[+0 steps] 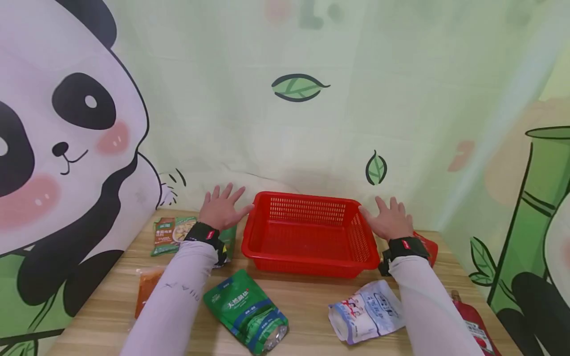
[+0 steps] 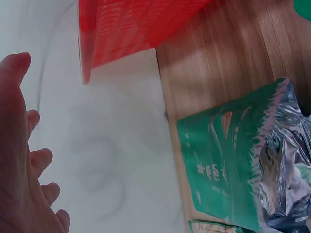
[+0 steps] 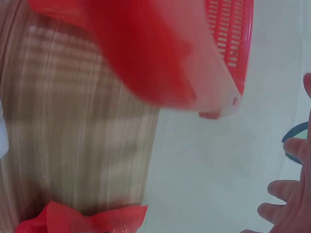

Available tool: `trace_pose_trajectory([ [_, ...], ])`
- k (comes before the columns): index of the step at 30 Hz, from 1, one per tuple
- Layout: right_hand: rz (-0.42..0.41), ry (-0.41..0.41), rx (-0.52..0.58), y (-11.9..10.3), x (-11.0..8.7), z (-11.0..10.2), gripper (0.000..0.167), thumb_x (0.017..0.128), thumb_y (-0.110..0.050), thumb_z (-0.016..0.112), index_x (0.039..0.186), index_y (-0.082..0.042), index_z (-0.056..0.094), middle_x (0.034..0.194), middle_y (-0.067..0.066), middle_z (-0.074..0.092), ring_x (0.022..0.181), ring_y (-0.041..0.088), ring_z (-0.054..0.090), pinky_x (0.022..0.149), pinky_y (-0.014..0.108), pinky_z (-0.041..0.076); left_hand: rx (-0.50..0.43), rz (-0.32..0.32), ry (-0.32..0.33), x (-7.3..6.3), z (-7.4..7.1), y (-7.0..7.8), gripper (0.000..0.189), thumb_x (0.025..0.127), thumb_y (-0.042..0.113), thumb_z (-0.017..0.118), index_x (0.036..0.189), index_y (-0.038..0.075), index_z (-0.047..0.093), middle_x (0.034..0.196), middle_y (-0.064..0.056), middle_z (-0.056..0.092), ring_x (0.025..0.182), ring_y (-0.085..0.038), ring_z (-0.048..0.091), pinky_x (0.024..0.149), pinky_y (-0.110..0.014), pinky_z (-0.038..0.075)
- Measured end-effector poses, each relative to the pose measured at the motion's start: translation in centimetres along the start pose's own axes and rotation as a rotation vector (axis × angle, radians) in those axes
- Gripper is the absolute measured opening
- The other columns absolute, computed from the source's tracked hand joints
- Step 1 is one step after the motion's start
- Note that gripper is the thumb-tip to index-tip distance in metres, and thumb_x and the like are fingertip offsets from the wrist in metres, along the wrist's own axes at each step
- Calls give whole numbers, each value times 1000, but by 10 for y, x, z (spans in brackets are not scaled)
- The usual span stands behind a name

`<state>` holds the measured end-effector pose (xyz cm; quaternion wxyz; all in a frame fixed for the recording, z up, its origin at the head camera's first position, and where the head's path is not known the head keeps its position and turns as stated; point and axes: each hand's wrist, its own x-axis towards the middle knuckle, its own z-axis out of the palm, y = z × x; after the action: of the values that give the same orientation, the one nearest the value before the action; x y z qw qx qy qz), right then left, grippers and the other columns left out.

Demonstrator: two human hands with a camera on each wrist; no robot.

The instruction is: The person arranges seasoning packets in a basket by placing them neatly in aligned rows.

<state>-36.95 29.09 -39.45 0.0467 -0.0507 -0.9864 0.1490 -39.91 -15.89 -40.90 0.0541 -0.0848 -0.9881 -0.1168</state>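
A red plastic basket point(image 1: 307, 264) with slotted walls stands at the back of the wooden table. Beside its left end is my left hand point(image 1: 221, 210), fingers spread and straight, holding nothing. My right hand point(image 1: 388, 221) is at the basket's right end, its fingers likewise spread, with the thumb near the rim. In the left wrist view a green foil pouch point(image 2: 218, 155) lies below the left hand. Part of a red packet point(image 3: 97, 221) shows at the bottom of the right wrist view.
In front of the basket lie a green pouch point(image 1: 247, 311) and a white-blue pouch point(image 1: 367, 311). A green-brown packet point(image 1: 166, 235) and an orange packet point(image 1: 148, 289) are at left. A red spouted pouch point(image 1: 476, 324) lies at right. A printed curtain point(image 1: 329, 133) hangs behind.
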Motion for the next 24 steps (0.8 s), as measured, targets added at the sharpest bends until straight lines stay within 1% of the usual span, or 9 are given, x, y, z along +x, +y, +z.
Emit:
trace_pose_trajectory([
  [3, -27, 23, 9, 0, -1, 0, 86, 99, -70, 36, 163, -14, 24, 166, 30, 17, 148, 58, 17, 117, 75, 20, 14, 28, 19, -2, 0, 4, 78, 99, 69, 38, 163, 25, 28, 170, -16, 21, 155, -52, 13, 125, -66, 11],
  [8, -64, 30, 5, 6, -1, 2, 86, 99, -70, 36, 162, -13, 26, 166, 30, 20, 147, 58, 21, 115, 74, 27, 37, 71, 27, -6, 2, 9, 77, 99, 66, 43, 163, 25, 29, 170, -14, 23, 156, -50, 16, 125, -64, 15],
  [11, -92, 51, 11, 10, -3, 2, 83, 100, -68, 37, 161, -12, 29, 165, 30, 23, 147, 57, 25, 113, 73, 31, 45, 125, 61, -8, 4, 13, 77, 98, 65, 46, 162, 24, 31, 169, -14, 27, 155, -48, 21, 125, -62, 19],
  [13, -114, 71, 16, 11, -4, 1, 78, 102, -63, 39, 160, -10, 32, 163, 31, 28, 145, 56, 30, 110, 73, 35, 47, 175, 93, -12, 3, 18, 77, 98, 64, 48, 161, 22, 34, 167, -15, 31, 154, -46, 24, 125, -60, 22],
  [15, -134, 87, 23, 12, -8, 0, 74, 104, -58, 41, 158, -9, 34, 160, 31, 32, 142, 55, 34, 109, 71, 39, 35, 224, 126, -18, 0, 26, 76, 97, 62, 53, 159, 19, 39, 165, -15, 35, 153, -44, 28, 124, -59, 25],
  [17, -151, 99, 40, 12, -13, -2, 70, 105, -54, 42, 157, -8, 36, 157, 31, 37, 139, 54, 39, 107, 70, 42, 6, 271, 158, -27, -1, 34, 76, 95, 60, 58, 157, 18, 43, 163, -15, 39, 153, -42, 30, 121, -58, 32],
  [19, -157, 104, 63, 12, -18, -2, 68, 105, -52, 44, 157, -8, 37, 156, 29, 39, 138, 53, 42, 106, 69, 43, -28, 312, 173, -37, -2, 44, 75, 94, 57, 63, 154, 17, 46, 161, -14, 43, 152, -40, 33, 116, -57, 40],
  [22, -160, 100, 102, 10, -26, -1, 67, 105, -50, 48, 157, -9, 38, 155, 28, 41, 137, 51, 44, 105, 68, 45, -66, 369, 167, -54, 1, 59, 73, 92, 58, 65, 152, 19, 50, 157, -11, 47, 150, -35, 36, 110, -55, 48],
  [24, -157, 94, 117, 9, -30, 1, 66, 104, -48, 51, 157, -10, 38, 155, 27, 41, 136, 49, 45, 104, 67, 46, -70, 405, 140, -66, 3, 68, 71, 92, 60, 65, 150, 21, 53, 154, -7, 51, 147, -31, 42, 108, -52, 51],
])
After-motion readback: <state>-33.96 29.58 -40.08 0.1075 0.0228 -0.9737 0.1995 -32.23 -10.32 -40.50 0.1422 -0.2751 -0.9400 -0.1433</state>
